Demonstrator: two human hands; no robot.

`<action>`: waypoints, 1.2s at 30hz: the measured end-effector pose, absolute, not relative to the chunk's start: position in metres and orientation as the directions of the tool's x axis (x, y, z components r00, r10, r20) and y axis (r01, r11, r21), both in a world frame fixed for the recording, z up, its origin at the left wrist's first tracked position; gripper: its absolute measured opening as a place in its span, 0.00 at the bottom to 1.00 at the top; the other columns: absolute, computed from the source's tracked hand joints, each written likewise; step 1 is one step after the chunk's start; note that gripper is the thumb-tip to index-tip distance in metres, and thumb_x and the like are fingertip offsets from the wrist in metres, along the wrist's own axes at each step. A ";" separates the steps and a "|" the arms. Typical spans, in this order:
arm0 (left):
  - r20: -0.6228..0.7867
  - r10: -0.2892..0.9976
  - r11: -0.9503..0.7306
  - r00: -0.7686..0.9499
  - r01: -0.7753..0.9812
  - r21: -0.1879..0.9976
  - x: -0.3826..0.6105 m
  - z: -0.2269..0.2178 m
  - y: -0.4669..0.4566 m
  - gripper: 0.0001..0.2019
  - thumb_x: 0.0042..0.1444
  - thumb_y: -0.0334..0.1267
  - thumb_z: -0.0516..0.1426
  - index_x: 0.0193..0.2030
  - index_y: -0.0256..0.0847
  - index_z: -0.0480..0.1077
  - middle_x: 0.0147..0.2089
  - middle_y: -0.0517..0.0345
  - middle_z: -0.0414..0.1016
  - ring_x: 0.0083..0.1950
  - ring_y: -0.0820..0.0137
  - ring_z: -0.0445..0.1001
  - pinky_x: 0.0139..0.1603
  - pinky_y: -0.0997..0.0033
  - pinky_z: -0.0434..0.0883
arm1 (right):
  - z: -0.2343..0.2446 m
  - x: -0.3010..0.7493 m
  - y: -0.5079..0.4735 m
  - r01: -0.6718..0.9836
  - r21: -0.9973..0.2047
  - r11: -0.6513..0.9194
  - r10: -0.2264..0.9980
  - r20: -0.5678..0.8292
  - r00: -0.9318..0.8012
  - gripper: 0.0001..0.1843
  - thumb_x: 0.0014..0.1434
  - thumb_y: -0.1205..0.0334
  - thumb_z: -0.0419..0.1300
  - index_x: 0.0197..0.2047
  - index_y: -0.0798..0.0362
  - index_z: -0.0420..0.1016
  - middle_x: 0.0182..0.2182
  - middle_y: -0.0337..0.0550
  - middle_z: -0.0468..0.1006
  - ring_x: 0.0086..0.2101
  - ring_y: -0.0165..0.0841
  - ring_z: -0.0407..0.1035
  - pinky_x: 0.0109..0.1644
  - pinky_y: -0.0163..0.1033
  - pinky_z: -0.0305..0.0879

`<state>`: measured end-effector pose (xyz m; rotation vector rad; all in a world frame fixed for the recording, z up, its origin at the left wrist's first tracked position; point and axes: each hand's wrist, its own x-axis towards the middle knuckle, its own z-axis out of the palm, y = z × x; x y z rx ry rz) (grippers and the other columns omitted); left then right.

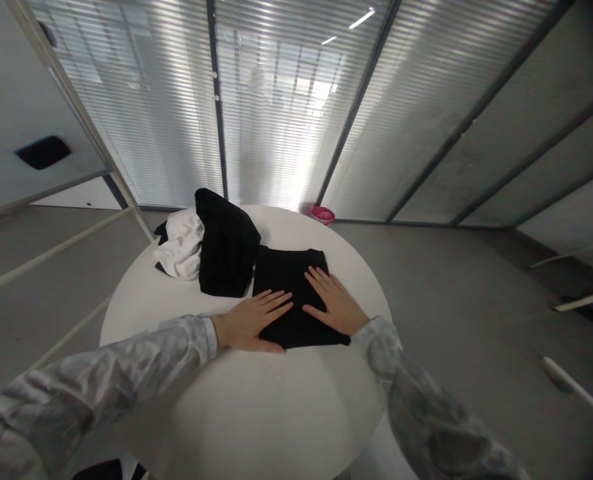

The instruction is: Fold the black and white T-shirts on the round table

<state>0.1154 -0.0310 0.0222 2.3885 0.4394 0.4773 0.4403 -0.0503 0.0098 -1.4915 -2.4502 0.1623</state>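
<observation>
We have a folded black cloth [297,281] before us, matt and dark, with soft corners and a slightly uneven upper edge, pressed into a flat near-rectangle; it lies on the white bench [261,407], toward one o'clock from the middle of the smooth round top; both our grips are open and flat on it, palms down, fingers straight, nothing pinched between them; the left grip [251,321] covers its lower left part, fingers toward two o'clock, thumb along the near edge at about three; the right grip [337,307] covers its right side, fingers toward ten or eleven o'clock, thumb reaching in toward ten; the cloth's long axis runs away from us, leaning a little, from between eleven and twelve down to between five and six.

Close beside it, at ten o'clock, we see a black fabric heap [229,250], loosely folded and thick; beyond that, crumpled white cloth [183,248] bunches in soft creases; our wrinkled grey mottled sleeves [151,353] come in from about eight and four o'clock; past the bench's one o'clock rim is a red basket [322,215], and at twelve stands a glass partition with slatted blinds [271,147].
</observation>
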 end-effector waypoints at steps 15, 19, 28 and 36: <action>0.241 0.122 -0.905 0.963 0.009 0.424 0.106 0.014 -0.034 0.46 0.69 0.61 0.62 0.86 0.47 0.51 0.87 0.42 0.46 0.86 0.41 0.50 0.85 0.36 0.49 | 0.015 0.437 -0.127 0.832 -0.216 0.511 0.857 0.051 -0.513 0.53 0.74 0.34 0.57 0.87 0.44 0.33 0.84 0.48 0.43 0.81 0.50 0.42 0.83 0.65 0.46; 0.217 0.045 -0.925 0.975 -0.041 0.377 0.102 0.018 -0.037 0.44 0.72 0.60 0.60 0.86 0.50 0.48 0.87 0.46 0.46 0.86 0.43 0.50 0.85 0.36 0.49 | 0.002 0.434 -0.114 0.882 -0.185 0.433 0.901 0.119 -0.417 0.45 0.79 0.40 0.52 0.87 0.44 0.35 0.84 0.46 0.43 0.81 0.48 0.42 0.82 0.62 0.53; 0.294 0.567 -0.816 0.769 0.474 0.332 0.124 0.010 -0.007 0.36 0.77 0.59 0.50 0.81 0.38 0.59 0.85 0.41 0.54 0.84 0.52 0.58 0.83 0.47 0.58 | 0.018 0.439 -0.070 0.917 -0.146 0.371 0.916 0.219 -0.336 0.35 0.77 0.39 0.54 0.79 0.48 0.65 0.75 0.53 0.69 0.72 0.50 0.65 0.79 0.63 0.57; 0.330 0.736 -0.674 0.591 0.687 0.272 0.156 -0.014 0.019 0.41 0.74 0.65 0.52 0.80 0.36 0.62 0.83 0.39 0.57 0.84 0.46 0.56 0.82 0.41 0.58 | -0.009 0.432 -0.041 0.947 -0.139 0.291 0.946 0.190 -0.263 0.42 0.79 0.36 0.46 0.85 0.49 0.49 0.82 0.50 0.53 0.80 0.49 0.48 0.81 0.62 0.53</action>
